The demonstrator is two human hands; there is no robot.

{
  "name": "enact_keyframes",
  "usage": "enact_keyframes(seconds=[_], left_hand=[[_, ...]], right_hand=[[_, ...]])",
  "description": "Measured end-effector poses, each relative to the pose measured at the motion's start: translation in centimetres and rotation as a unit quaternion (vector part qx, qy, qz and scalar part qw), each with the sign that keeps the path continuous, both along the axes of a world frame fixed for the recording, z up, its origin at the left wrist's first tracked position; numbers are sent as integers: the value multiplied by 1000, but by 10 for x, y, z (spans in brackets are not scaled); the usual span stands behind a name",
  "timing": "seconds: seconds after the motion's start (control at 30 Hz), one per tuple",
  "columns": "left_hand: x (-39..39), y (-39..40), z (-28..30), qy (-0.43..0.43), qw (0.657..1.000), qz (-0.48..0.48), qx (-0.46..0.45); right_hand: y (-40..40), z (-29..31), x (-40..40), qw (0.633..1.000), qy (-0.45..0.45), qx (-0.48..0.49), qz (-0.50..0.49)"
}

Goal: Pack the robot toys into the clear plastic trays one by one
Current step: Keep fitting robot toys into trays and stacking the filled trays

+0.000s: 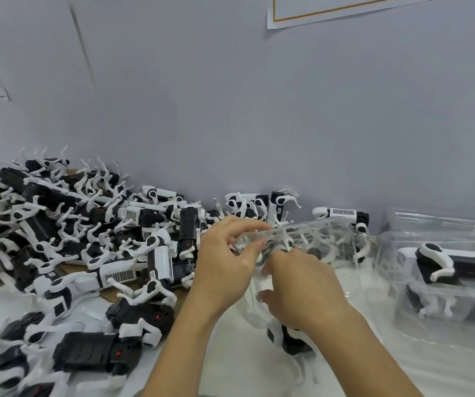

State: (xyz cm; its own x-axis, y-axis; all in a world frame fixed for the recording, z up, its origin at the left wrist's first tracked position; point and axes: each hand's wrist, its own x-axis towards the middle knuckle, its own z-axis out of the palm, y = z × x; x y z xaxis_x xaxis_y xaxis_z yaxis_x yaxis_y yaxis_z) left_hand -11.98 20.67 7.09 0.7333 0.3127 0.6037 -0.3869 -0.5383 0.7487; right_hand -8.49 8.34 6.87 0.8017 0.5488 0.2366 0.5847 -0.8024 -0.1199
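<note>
Both hands [225, 262] [302, 287] gripping one clear tray [330, 239].

I see a heap of toys [87, 239] covering the left of the bench [230, 368], running back to the wall [259, 110]. At centre, both hands meet at a tray [316, 242]: the left hand [225, 262] on its near left edge, the right hand [302, 287] just right of it, with a toy [290, 336] below. Filled trays [445, 276] sit on the right.
</note>
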Motion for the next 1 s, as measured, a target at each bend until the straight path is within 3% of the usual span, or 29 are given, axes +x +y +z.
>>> enact_keyframes(seconds=[0.2, 0.33, 0.5, 0.57, 0.73, 1.0], left_hand=[[0, 2, 0, 21, 999, -14, -21], [3, 2, -3, 16, 999, 15, -33], [0, 12, 0, -18, 995, 74, -59], [-2, 12, 3, -34, 993, 72, -85], [-3, 0, 8, -57, 996, 39, -63], [-3, -9, 9, -58, 997, 12, -58]], right_hand=[[3, -4, 1, 997, 55, 33, 51], [-1, -6, 5, 999, 23, 30, 30], [-18, 11, 25, 973, 57, 225, 11], [-24, 14, 29, 965, 52, 258, -13], [-5, -1, 20, 971, 10, 234, -54], [-5, -7, 25, 956, -15, 275, -105]])
